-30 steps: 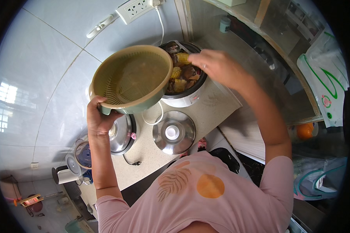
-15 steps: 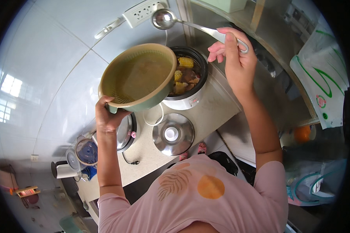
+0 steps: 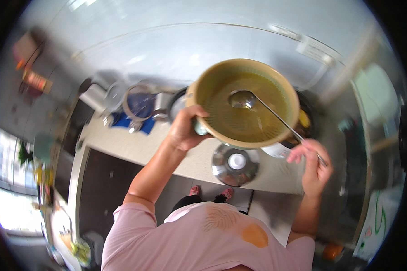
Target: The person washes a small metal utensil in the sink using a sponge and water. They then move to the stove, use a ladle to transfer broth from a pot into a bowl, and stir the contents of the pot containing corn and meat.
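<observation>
Beige-rimmed green round plastic basin (image 3: 239, 66) is held up over the counter, roughly level, murky yellowish liquid inside. Left hand (image 3: 185, 128) has its near-left rim: thumb over the top edge, fingers around the outside below. Right hand (image 3: 316, 167) has fingers curled round the handle end of a shiny long-handled metal ladle (image 3: 243, 100); handle crosses above the basin's right rim, bowl sits within the basin's outline. Can't tell if the bowl touches the liquid. Behind the basin's right side, partly hidden: white round cooker with a black inner pot (image 3: 276, 150), a yellow corn piece (image 3: 304, 119) showing in it. Below the basin, round steel lid with white knob (image 3: 235, 170) lies on the pale speckled countertop (image 3: 190, 160). White power strip (image 3: 319, 49) on the wall beyond, blurred.
</observation>
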`<state>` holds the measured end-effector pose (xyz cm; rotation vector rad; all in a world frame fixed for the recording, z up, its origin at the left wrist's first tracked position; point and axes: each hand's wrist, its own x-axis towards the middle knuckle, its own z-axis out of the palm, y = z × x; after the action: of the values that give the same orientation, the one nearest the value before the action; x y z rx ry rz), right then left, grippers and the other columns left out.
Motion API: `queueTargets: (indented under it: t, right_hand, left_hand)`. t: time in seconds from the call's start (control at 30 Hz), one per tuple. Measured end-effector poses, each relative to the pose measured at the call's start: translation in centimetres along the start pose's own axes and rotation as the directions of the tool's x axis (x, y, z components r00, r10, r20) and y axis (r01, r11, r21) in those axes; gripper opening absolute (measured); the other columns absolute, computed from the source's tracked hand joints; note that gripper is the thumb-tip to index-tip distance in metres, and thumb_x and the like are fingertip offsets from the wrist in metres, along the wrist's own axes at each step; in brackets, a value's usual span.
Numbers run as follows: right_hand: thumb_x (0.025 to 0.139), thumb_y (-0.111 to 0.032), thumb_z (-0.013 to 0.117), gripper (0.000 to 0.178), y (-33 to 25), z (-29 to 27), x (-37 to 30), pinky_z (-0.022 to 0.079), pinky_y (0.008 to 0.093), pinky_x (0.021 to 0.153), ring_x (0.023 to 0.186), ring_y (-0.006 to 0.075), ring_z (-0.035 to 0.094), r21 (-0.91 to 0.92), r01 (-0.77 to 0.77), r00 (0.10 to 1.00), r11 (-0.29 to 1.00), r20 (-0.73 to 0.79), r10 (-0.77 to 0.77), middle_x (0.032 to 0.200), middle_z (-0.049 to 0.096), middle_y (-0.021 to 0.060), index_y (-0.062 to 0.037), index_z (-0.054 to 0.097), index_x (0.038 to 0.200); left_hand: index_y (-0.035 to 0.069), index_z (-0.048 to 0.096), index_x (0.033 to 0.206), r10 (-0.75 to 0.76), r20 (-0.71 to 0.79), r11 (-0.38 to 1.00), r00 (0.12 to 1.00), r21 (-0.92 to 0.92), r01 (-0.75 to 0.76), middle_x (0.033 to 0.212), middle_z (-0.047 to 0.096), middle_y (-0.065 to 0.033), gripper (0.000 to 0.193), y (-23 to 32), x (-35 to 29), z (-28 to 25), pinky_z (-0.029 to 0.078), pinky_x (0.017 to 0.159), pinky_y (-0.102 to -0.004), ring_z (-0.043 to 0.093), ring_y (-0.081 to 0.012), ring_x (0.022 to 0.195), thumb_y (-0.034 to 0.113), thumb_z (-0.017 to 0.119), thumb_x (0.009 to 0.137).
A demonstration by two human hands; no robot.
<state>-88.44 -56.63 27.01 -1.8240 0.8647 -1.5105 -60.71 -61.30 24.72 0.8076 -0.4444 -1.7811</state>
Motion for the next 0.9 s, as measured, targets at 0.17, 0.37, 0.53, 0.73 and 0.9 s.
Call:
queueTargets:
  t: [0.17,0.37,0.53,0.73,0.9]
  right_hand:
    - [0.086,-0.009,0.048,0.014,-2.3,7.5,-0.3,0.040,0.0229,0.049,0.058,0.0154,0.056,0.104,0.015,0.971,0.994,0.236,-0.039,0.072,0.058,0.0112,0.0023,0.056,0.085]
    - [0.082,-0.012,0.055,0.014,-3.7,19.2,-2.4,0.042,0.0223,0.051,0.058,0.0138,0.054,0.211,-0.110,0.901,0.971,0.433,0.009,0.069,0.054,0.0086,0.0018,0.056,0.083]
    - [0.082,-0.009,0.053,0.016,-4.3,31.3,-4.8,0.042,0.0230,0.054,0.062,0.0136,0.055,0.327,-0.322,0.739,0.888,0.674,0.020,0.077,0.054,0.0095,0.0035,0.057,0.091]
    - [0.081,0.001,0.050,0.024,-6.7,46.7,-8.2,0.044,0.0247,0.060,0.072,0.0145,0.056,0.169,-0.543,0.489,0.823,0.860,0.146,0.093,0.055,0.0104,0.0037,0.054,0.105]
    - [0.076,0.003,0.057,0.024,-9.4,60.3,-9.5,0.045,0.0236,0.058,0.065,0.0122,0.053,0.159,-0.004,0.403,0.987,0.904,-0.143,0.087,0.057,0.0081,0.0003,0.057,0.099]
  left_hand:
    - [-0.003,0.049,0.102,0.091,-0.066,0.986,0.994,-0.133,-0.099,0.089,0.057,-0.0135,0.035,2.2,-7.8,-6.7,0.048,0.066,-0.0403,0.058,-0.0248,0.076,0.010,0.050,0.069]
    - [-0.003,0.049,0.104,0.202,-0.297,0.948,0.933,-0.181,-0.263,0.093,0.057,-0.0132,0.037,5.5,-19.3,-15.4,0.048,0.076,-0.0374,0.058,-0.0229,0.082,0.005,0.050,0.068]
    - [-0.002,0.049,0.103,0.289,-0.468,0.903,0.835,-0.157,-0.400,0.090,0.055,-0.0118,0.035,7.8,-28.9,-24.9,0.048,0.073,-0.0355,0.057,-0.0218,0.079,0.004,0.050,0.068]
    - [-0.002,0.051,0.098,0.410,-0.645,0.773,0.645,-0.129,-0.621,0.087,0.055,-0.0104,0.030,9.3,-39.4,-35.9,0.047,0.067,-0.0338,0.055,-0.0205,0.076,0.005,0.051,0.068]
    - [-0.002,0.051,0.101,0.496,-0.748,0.620,0.441,-0.050,-0.783,0.090,0.056,-0.0116,0.032,9.0,-47.0,-43.4,0.049,0.068,-0.0351,0.057,-0.0214,0.080,0.004,0.049,0.070]
